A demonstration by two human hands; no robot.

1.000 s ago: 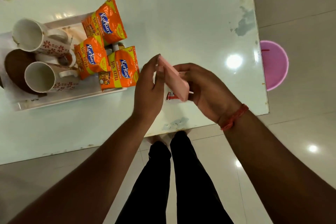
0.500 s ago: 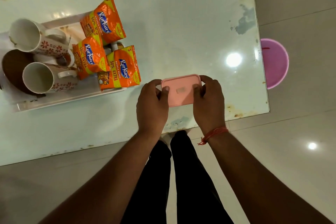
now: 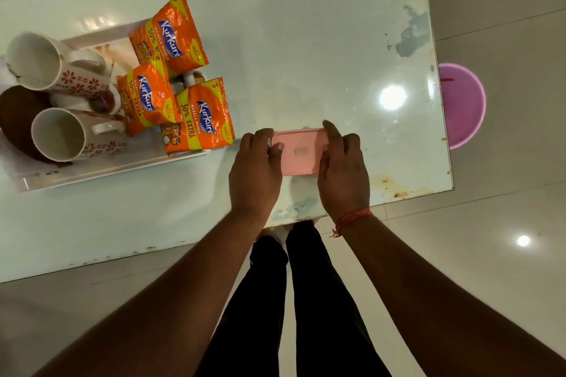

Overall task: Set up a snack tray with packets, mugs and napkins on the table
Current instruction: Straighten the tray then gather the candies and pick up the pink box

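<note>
A flat pink rectangular box [image 3: 298, 151] lies level near the table's front edge. My left hand [image 3: 255, 173] grips its left end and my right hand [image 3: 343, 171] grips its right end. To the left stands a white tray [image 3: 101, 170]. It carries three orange Kurkure snack packets: one at the back [image 3: 171, 32], one in the middle [image 3: 147, 99] and one at the front right [image 3: 200, 118], which overhangs the tray's edge. Two white floral mugs, one at the back [image 3: 46, 66] and one in front [image 3: 69, 135], lie on their sides in the tray's left part.
The pale glass-topped table [image 3: 306, 40] has worn patches and ends just right of my hands. A pink bucket [image 3: 462, 105] stands on the tiled floor beyond its right edge. A brown round object [image 3: 15, 113] sits at the tray's far left. My legs are below the table's front edge.
The pink box was held tilted on edge above the table; it has been turned flat and lowered, and both hands now hold its ends.
</note>
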